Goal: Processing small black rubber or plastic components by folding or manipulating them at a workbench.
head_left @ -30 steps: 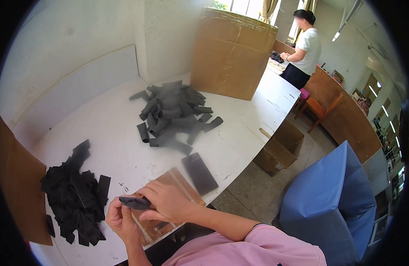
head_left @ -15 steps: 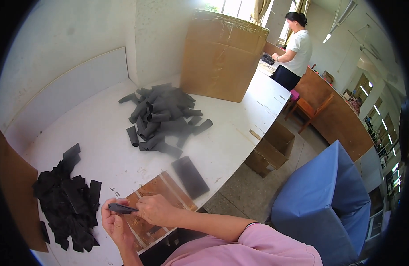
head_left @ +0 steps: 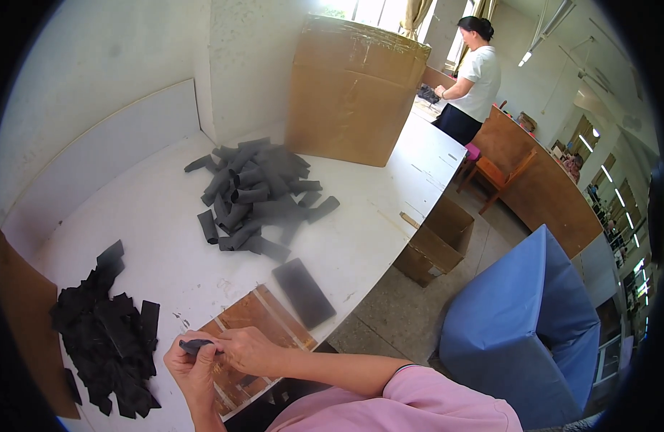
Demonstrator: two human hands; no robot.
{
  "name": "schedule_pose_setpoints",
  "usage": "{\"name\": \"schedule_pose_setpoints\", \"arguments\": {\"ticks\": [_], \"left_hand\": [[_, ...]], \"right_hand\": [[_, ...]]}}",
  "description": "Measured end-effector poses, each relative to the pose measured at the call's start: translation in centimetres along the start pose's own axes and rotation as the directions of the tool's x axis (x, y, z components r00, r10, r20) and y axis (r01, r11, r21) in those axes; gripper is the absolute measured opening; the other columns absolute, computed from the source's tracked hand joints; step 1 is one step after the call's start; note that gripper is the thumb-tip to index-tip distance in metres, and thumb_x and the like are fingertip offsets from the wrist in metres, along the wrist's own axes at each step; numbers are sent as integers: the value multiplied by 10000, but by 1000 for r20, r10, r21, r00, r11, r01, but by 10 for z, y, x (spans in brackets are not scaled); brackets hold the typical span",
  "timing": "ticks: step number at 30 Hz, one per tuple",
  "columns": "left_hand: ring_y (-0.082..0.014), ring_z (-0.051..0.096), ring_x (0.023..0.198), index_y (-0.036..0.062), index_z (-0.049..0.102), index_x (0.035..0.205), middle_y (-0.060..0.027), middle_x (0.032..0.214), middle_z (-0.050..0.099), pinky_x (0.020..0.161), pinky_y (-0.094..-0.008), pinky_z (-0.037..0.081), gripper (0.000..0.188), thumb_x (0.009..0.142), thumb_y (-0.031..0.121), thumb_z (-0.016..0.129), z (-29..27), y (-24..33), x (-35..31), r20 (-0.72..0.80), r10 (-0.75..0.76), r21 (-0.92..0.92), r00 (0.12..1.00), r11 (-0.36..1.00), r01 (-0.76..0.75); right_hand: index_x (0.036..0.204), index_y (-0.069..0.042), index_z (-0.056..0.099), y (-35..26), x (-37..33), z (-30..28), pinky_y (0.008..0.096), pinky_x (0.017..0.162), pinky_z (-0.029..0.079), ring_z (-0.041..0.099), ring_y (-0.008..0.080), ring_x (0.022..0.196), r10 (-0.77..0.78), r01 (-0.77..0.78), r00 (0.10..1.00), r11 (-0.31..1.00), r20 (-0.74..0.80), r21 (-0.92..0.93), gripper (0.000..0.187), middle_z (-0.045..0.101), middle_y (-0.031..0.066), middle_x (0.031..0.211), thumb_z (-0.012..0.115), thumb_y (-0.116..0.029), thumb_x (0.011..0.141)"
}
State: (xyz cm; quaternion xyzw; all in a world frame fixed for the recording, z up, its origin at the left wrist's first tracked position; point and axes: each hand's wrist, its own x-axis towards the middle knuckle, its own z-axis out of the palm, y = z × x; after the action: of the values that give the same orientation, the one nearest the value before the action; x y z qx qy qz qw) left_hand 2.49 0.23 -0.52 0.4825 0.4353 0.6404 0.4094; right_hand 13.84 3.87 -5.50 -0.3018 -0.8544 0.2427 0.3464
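Observation:
A small dark fabric piece (head_left: 194, 346) is pinched in my left hand (head_left: 190, 374), held above the near edge of the white table. My right hand (head_left: 249, 353) is closed at the piece's right end, its fingertips against those of the left. Most of the piece is hidden by my fingers. Below the hands lies a brown board (head_left: 256, 320) with pale strips across it. To the left is a heap of flat black fabric strips (head_left: 116, 335). Farther off, several dark fabric tubes (head_left: 253, 194) form a loose pile.
A dark flat rectangle (head_left: 303, 293) lies right of the board. One large carton (head_left: 353, 93) stands at the table's back; another, open box (head_left: 436, 241) is on the floor. A blue fabric bin (head_left: 505, 317) stands at right. Beyond, a person (head_left: 476, 79) works at another table.
My left fingers have closed farther over the fabric piece, so less of it shows. The right hand has shifted slightly left, and the whole view has moved a little.

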Motion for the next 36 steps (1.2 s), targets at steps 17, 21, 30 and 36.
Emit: {"name": "schedule_pose_setpoints", "arguments": {"ticks": [17,21,30,36], "left_hand": [[-104,505,618,-20,530,752,-64,668,537,555,-201,405,162,738,82,654,6,3,-5,-101,17,58,995,998,-11],[-113,513,627,-16,515,760,-77,669,543,565,-209,416,180,758,113,641,14,13,-6,-163,96,-116,982,986,-115],[-113,511,580,-12,518,737,-88,674,555,511,-200,422,179,765,120,635,1,6,-4,-51,0,-18,999,1000,-1],[-111,505,575,-19,543,758,-72,654,550,506,-205,415,172,740,106,660,4,7,-6,-125,170,9,977,985,-170]], "right_hand": [[774,-37,526,-4,5,-9,381,531,422,531,304,621,48,-54,997,994,59,97,143,508,113,643,576,-162,725],[762,-39,527,-12,10,-22,380,531,422,531,299,616,2,-3,1000,998,10,65,134,506,112,640,569,-163,734],[734,-29,535,-6,7,-10,374,556,429,539,277,644,37,-39,999,994,21,99,175,514,105,646,569,-201,750],[770,-42,536,-7,10,-19,388,535,426,529,301,606,-59,60,998,994,-18,90,170,512,115,648,566,-208,755]]}}
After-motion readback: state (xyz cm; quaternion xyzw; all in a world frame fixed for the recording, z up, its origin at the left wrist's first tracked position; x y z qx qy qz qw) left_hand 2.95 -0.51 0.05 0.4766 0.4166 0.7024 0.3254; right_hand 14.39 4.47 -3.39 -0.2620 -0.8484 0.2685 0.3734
